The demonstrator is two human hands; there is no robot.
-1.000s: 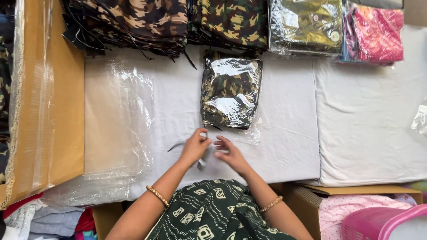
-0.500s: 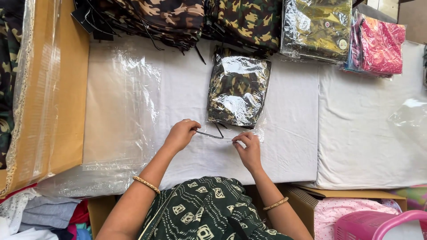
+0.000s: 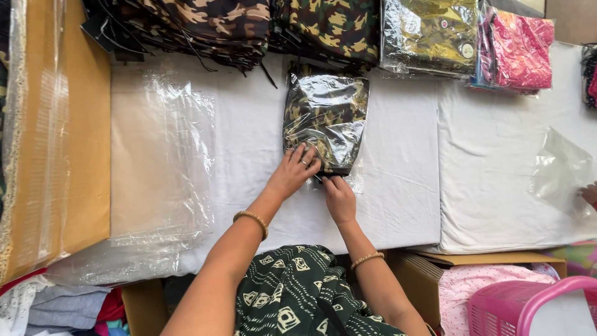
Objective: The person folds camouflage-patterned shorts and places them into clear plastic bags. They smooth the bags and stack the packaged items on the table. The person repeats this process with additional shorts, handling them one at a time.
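While the left hand (image 3: 297,169) presses flat on the bagged camouflage garment (image 3: 326,118), the right hand (image 3: 337,194) pinches its lower edge.

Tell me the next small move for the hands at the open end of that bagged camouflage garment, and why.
Probably fold the loose flap under and press it flat. Both the left hand and right hand sit at the near end of the bagged camouflage garment, where clear plastic sticks out past the cloth on the white table cover.

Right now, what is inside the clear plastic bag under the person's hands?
A folded camouflage garment fills the clear plastic bag. The left hand and right hand cover its near edge; its opening is hidden.
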